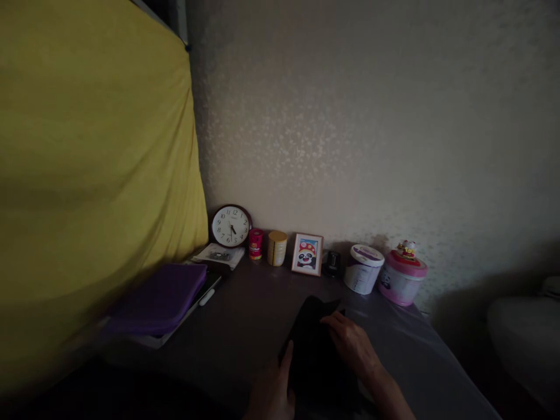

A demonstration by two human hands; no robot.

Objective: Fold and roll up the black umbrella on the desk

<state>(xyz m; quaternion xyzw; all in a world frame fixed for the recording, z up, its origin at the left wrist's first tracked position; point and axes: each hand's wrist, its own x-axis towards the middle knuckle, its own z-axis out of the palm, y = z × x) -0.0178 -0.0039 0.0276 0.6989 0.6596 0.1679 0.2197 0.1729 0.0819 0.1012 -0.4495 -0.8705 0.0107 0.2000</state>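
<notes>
A black, soft-looking fabric item (pixel 312 344) is at the front of the table, held between my two hands. It is too dark to tell its exact kind. My left hand (pixel 276 386) grips its left edge, thumb on top, with the other fingers mostly hidden. On the upper right, my right hand (pixel 350 341) pinches the item's edge near a pointed, raised corner. The lower part of the fabric fades into shadow.
Along the wall stand a round clock (pixel 231 226), red can (pixel 255 244), yellow-lidded jar (pixel 277 249), framed panda picture (pixel 307 255), small black object (pixel 333 263), white tub (pixel 364 269) and pink tub (pixel 402 280). A purple case (pixel 160 297) lies left beside a yellow curtain (pixel 96 163).
</notes>
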